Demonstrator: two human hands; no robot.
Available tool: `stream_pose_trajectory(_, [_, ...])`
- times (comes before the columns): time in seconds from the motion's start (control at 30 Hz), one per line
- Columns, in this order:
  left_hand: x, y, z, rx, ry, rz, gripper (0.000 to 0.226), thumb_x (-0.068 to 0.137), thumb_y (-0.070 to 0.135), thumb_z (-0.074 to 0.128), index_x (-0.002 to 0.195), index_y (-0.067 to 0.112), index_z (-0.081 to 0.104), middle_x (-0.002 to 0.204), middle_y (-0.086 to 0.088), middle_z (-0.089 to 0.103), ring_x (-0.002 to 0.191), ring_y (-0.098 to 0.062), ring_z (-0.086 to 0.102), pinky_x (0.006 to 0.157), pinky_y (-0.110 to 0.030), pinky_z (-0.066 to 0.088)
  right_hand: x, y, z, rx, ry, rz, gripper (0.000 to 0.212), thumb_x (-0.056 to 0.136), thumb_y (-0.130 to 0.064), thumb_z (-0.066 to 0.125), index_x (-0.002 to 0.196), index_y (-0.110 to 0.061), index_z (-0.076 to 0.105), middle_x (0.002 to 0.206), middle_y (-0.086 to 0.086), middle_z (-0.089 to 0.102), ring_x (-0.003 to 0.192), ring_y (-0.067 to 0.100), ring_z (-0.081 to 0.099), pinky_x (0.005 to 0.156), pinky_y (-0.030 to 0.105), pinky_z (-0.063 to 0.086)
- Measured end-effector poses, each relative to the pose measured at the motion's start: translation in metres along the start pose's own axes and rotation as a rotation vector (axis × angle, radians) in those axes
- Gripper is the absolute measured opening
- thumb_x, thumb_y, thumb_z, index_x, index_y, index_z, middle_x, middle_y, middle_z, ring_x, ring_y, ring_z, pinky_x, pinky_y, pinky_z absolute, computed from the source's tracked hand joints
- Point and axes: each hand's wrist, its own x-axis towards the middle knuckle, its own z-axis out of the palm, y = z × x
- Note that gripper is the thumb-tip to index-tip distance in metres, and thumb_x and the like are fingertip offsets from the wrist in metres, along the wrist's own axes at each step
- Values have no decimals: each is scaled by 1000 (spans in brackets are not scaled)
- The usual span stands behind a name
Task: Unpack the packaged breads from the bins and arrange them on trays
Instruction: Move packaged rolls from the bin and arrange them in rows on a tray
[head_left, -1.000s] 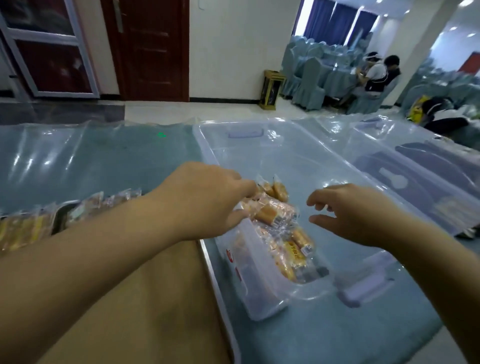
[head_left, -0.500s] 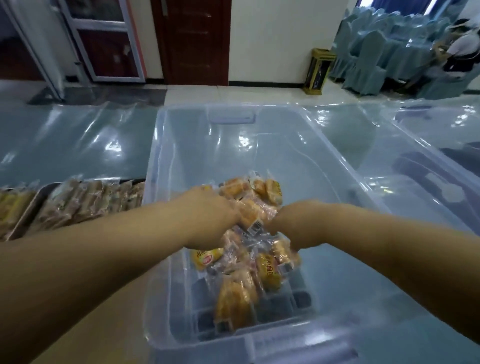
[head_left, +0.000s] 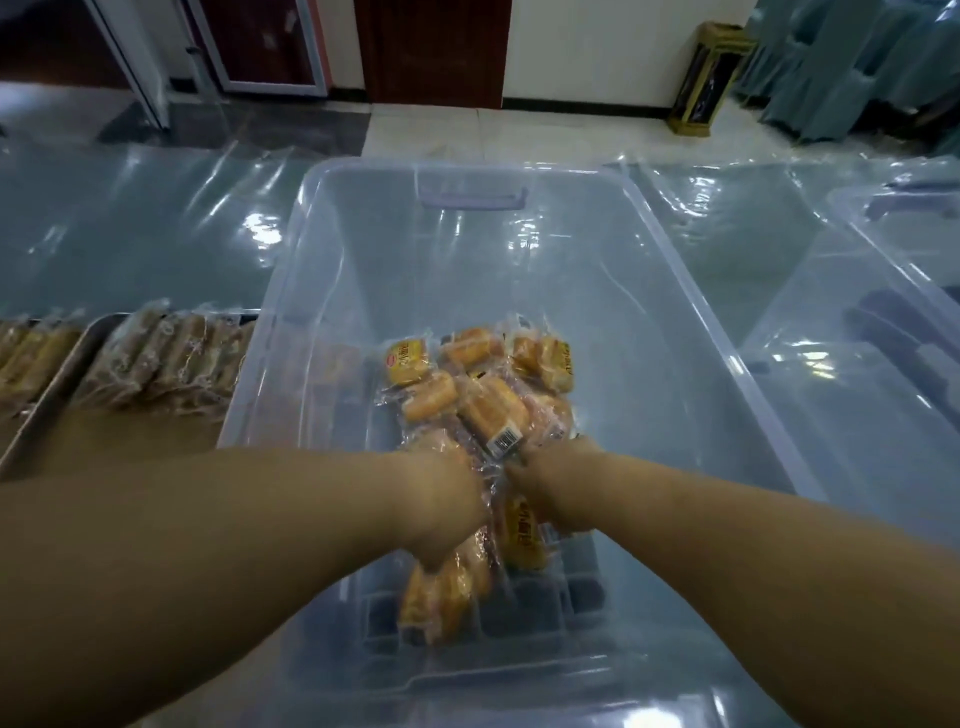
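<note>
The packaged breads (head_left: 483, 410) lie heaped in clear wrappers on the floor of a clear plastic bin (head_left: 691, 332), toward its near half; several show yellow labels and one shows a barcode sticker. The near part of the heap is hidden under both hands and forearms, so how many packs lie there cannot be counted, and the wrappers' glare blurs the edges between packs. The left hand (head_left: 441, 499) reaches down into the pile with its back to the camera, fingers curled down among the wrappers; it touches the packs, but whether it has closed on one cannot be told. The right hand (head_left: 556, 488) is just beside it, also knuckles up, fingers tucked into the packs, and its grip is likewise hidden. Both hands are motion-blurred. Left of the bin, a metal tray (head_left: 57, 374) carries a row of wrapped breads (head_left: 171, 358) lying side by side; the bin's wall covers the row's right end, and the tray's left part is cut off by the frame edge. At the right, a second clear bin (head_left: 893, 291) stands close by, only partly in view. Glossy clear sheeting (head_left: 135, 228) covers the table around them. Beyond are a dark wooden door (head_left: 431, 47) and a small gold stand (head_left: 706, 78).
</note>
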Motion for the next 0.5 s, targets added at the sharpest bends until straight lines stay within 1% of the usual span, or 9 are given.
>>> stream_pose_trajectory(0.07, [2, 3, 3, -15, -8, 24, 47, 81, 30, 67, 123, 14, 52, 114, -8, 57, 94, -25, 57, 61, -33, 40, 1, 0, 1, 22, -33, 18, 67, 83, -18, 68, 141, -14, 35, 138, 11, 42, 116, 29, 51, 91, 40, 50])
stream_pose_trajectory(0.1, [4, 4, 4, -16, -18, 31, 48, 81, 29, 67, 124, 13, 51, 114, -8, 56, 91, -25, 56, 55, -31, 37, 3, 0, 1, 36, -42, 27, 65, 84, -18, 67, 141, -14, 36, 137, 11, 43, 115, 29, 52, 90, 40, 49])
stream_pose_trajectory(0.17, [8, 5, 6, -21, -52, 40, 47, 82, 27, 67, 124, 14, 49, 115, -8, 57, 83, -23, 54, 46, -28, 31, 5, -1, 1, 69, -35, 36, 52, 85, -19, 66, 133, -14, 45, 128, 10, 50, 108, 26, 54, 84, 37, 49])
stream_pose_trajectory(0.2, [10, 5, 6, -26, -65, 40, 47, 83, 26, 67, 125, 14, 49, 117, -8, 56, 81, -23, 53, 45, -28, 31, 6, -1, 0, 80, -30, 35, 45, 86, -19, 65, 127, -13, 50, 122, 9, 54, 103, 25, 56, 82, 36, 49])
stream_pose_trajectory(0.27, [11, 5, 6, -44, -68, 40, 54, 82, 26, 68, 130, 15, 46, 128, -10, 49, 89, -24, 53, 52, -30, 40, 7, 0, 0, 80, -38, 28, 31, 87, -15, 62, 118, -12, 56, 114, 7, 58, 96, 23, 56, 79, 34, 47])
stream_pose_trajectory(0.33, [10, 4, 6, -91, -43, 49, 67, 79, 25, 71, 136, 15, 38, 136, -11, 36, 104, -27, 50, 71, -36, 50, 8, 0, 0, 79, -38, 41, 27, 89, -9, 58, 116, -10, 56, 114, 7, 58, 97, 24, 56, 77, 33, 45])
stream_pose_trajectory(0.37, [9, 3, 5, -107, -25, 57, 74, 77, 25, 73, 138, 16, 33, 138, -10, 32, 109, -28, 46, 77, -38, 51, 8, -1, 0, 85, -26, 55, 30, 89, -9, 58, 118, -11, 56, 116, 8, 57, 100, 24, 56, 77, 33, 45])
stream_pose_trajectory(0.47, [6, 3, 3, -25, 26, 82, 78, 77, 32, 72, 140, 18, 29, 142, -8, 23, 115, -28, 36, 74, -35, 42, 7, 1, -4, 95, -9, 67, 35, 89, -12, 59, 123, -16, 55, 123, 8, 51, 109, 25, 51, 83, 35, 44])
stream_pose_trajectory(0.5, [5, 3, 2, 15, 39, 90, 76, 78, 35, 71, 140, 18, 31, 143, -8, 22, 115, -28, 33, 73, -34, 38, 6, 1, -4, 93, -19, 57, 33, 89, -12, 59, 121, -15, 55, 122, 7, 52, 106, 24, 51, 81, 33, 43])
